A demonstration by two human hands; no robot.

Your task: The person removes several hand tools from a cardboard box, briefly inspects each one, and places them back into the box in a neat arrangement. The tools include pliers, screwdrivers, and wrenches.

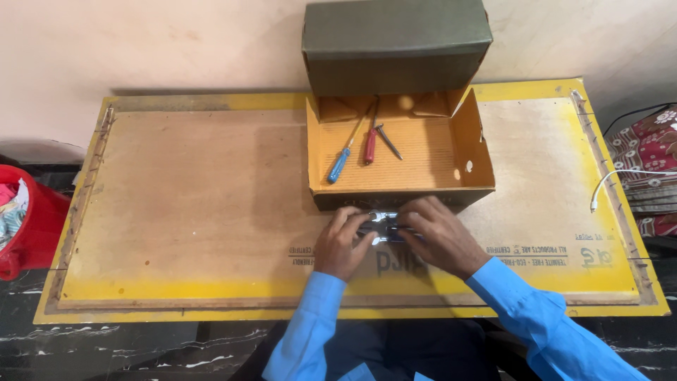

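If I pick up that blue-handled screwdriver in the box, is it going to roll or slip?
The blue-handled screwdriver looks stiff, with a thin metal shaft. Its rounded handle could probably roll on the open cardboard box's flat floor if nudged. It likely weighs more at the handle end, so gripping there seems steadier.

The board [211,204] is pale brown plywood with a yellow painted border and dark print along its near edge. The open cardboard box [472,152] is orange inside, its lid [395,42] olive green. Inside lie a blue-handled screwdriver [338,166] and a red-handled screwdriver [370,146]. Both sleeves [536,310] are bright blue. A red bucket [32,226] stands far left; patterned maroon fabric [652,144] lies right.
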